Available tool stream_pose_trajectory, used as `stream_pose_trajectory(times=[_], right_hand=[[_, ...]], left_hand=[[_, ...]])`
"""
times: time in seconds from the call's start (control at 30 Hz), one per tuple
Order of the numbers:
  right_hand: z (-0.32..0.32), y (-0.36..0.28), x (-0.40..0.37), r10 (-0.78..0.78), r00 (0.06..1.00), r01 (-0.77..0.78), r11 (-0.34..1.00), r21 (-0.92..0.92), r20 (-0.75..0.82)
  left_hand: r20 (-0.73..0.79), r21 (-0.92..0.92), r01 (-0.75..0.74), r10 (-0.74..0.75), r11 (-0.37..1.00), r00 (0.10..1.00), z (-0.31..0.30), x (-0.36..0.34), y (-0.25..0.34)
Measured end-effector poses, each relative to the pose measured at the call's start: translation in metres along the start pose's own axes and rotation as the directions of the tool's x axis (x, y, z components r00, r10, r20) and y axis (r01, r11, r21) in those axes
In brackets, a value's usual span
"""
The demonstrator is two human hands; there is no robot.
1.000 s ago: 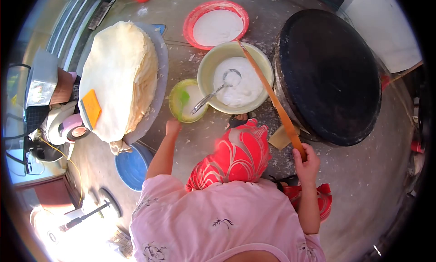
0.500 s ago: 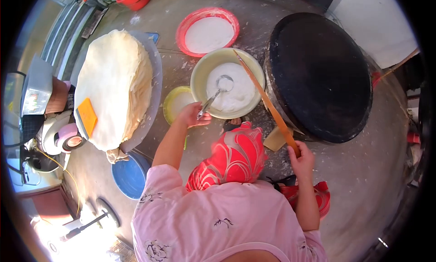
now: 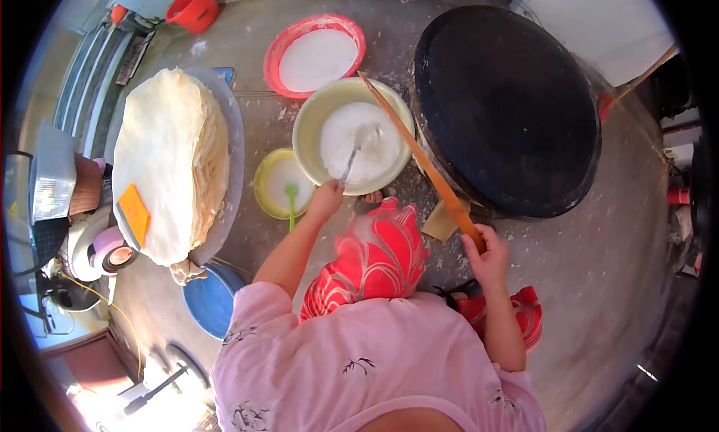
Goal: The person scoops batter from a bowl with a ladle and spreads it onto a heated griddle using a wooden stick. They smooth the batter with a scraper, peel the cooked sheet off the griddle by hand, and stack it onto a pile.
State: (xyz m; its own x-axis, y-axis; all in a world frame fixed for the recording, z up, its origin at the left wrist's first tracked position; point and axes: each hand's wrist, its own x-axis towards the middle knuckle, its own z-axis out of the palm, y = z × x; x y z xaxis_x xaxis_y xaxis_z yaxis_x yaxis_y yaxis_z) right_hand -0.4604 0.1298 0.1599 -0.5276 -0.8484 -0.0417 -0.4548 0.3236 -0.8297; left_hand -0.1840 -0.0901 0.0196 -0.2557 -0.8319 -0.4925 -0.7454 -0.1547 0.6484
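My left hand (image 3: 327,199) is closed round the handle of a metal ladle (image 3: 350,162), whose head sits in the white batter (image 3: 344,136) of a cream bowl (image 3: 305,143). In my right hand (image 3: 487,254) is the lower end of a long wooden stick (image 3: 428,167); its thin tip rests at or over the bowl's far rim. Right of the bowl stands a large round black griddle (image 3: 509,110). A yellow bowl (image 3: 262,192) with pale liquid and a green spoon (image 3: 291,203) is at the bowl's left.
Beyond is a red basin (image 3: 275,61) of white powder. Further left, a tall stack of thin flatbreads (image 3: 161,155) carries an orange scraper (image 3: 134,213). A blue basin (image 3: 213,301) stands below it, a red bucket (image 3: 193,8) at the upper left, a tan piece (image 3: 442,221) near the griddle.
My left hand has closed on the ladle handle from a looser, open-fingered hold, and the ladle head has sunk into the batter. The whole view has shifted somewhat.
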Motion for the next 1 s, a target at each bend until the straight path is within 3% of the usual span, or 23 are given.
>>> stream_pose_trajectory(times=[0.03,0.07,0.13,0.17,0.27,0.3,0.37,0.4,0.43,0.5,0.57,0.63,0.67,0.77,0.8,0.83,0.9,0.93,1.0], right_hand=[[0.001,0.0,-0.002,0.008,1.0,-0.008,1.0,0.004,0.004],[0.001,-0.001,-0.002,-0.002,1.0,0.002,1.0,0.004,0.007],[-0.003,-0.003,0.002,-0.023,1.0,0.023,1.0,-0.003,0.0],[-0.004,-0.007,0.003,-0.031,1.0,0.031,0.999,-0.038,0.0],[-0.007,-0.009,-0.003,-0.026,1.0,0.027,0.998,-0.053,0.012],[-0.007,-0.009,-0.002,-0.028,0.999,0.029,0.999,-0.029,0.018],[-0.008,-0.007,-0.003,-0.039,0.999,0.04,0.998,-0.038,0.02],[-0.008,-0.006,-0.004,-0.037,0.999,0.038,0.998,-0.051,0.03],[-0.008,-0.004,-0.003,-0.032,0.999,0.033,0.998,-0.051,0.025],[-0.008,-0.001,-0.005,-0.059,0.998,0.059,0.998,-0.021,0.012],[-0.011,-0.004,-0.006,-0.027,0.999,0.027,1.0,-0.009,0.024],[-0.012,-0.005,-0.007,-0.005,0.999,0.005,1.0,0.005,0.033],[-0.011,-0.002,-0.007,-0.029,0.999,0.03,0.999,-0.027,0.028],[-0.008,-0.002,-0.003,-0.025,0.999,0.025,0.999,-0.03,0.02],[-0.007,-0.003,-0.004,-0.009,1.0,0.009,1.0,0.001,0.025],[-0.007,-0.003,-0.005,-0.008,1.0,0.008,1.0,0.0,0.024],[-0.006,-0.005,-0.003,0.036,0.998,-0.033,0.998,-0.061,0.046],[-0.007,-0.006,-0.002,0.03,0.999,-0.027,0.998,-0.064,0.042],[-0.008,-0.006,-0.001,0.029,0.998,-0.026,0.998,-0.051,0.05]], left_hand=[[-0.031,0.41,-0.163,0.192,0.897,0.981,0.0,-0.003,-0.006],[-0.029,0.414,-0.163,0.192,0.896,0.981,-0.004,-0.001,-0.011],[0.034,0.686,-0.024,0.001,0.727,0.999,-0.024,0.001,0.012],[0.039,0.686,-0.033,0.008,0.727,0.999,-0.031,0.005,0.023],[-0.202,0.461,0.192,-0.108,0.866,0.973,-0.035,0.004,0.041],[-0.203,0.463,0.189,-0.104,0.866,0.974,-0.024,0.006,0.032],[0.032,0.584,-0.052,0.041,0.81,0.999,0.001,0.016,0.004],[0.026,0.533,-0.072,0.069,0.843,0.997,-0.004,0.009,0.005],[0.031,0.536,-0.077,0.071,0.841,0.997,-0.016,0.009,0.006],[-0.065,0.28,0.093,-0.078,0.956,0.995,-0.037,0.002,0.007],[-0.13,0.279,0.139,-0.106,0.95,0.986,-0.041,-0.013,0.023],[-0.076,0.546,0.103,-0.074,0.831,0.994,-0.017,0.003,-0.012],[-0.034,0.463,0.029,-0.015,0.886,0.999,-0.009,0.011,-0.02],[-0.002,0.345,0.013,-0.013,0.939,1.0,-0.027,0.019,0.03],[-0.133,0.337,0.042,0.004,0.941,0.991,-0.026,0.022,0.044],[-0.132,0.337,0.04,0.005,0.941,0.991,-0.021,0.026,0.038],[-0.123,0.504,0.066,-0.005,0.861,0.992,-0.007,0.046,0.023],[-0.031,0.584,0.067,-0.06,0.809,0.998,-0.001,0.04,0.02],[-0.003,0.552,0.026,-0.03,0.834,1.0,-0.013,0.019,0.008]])
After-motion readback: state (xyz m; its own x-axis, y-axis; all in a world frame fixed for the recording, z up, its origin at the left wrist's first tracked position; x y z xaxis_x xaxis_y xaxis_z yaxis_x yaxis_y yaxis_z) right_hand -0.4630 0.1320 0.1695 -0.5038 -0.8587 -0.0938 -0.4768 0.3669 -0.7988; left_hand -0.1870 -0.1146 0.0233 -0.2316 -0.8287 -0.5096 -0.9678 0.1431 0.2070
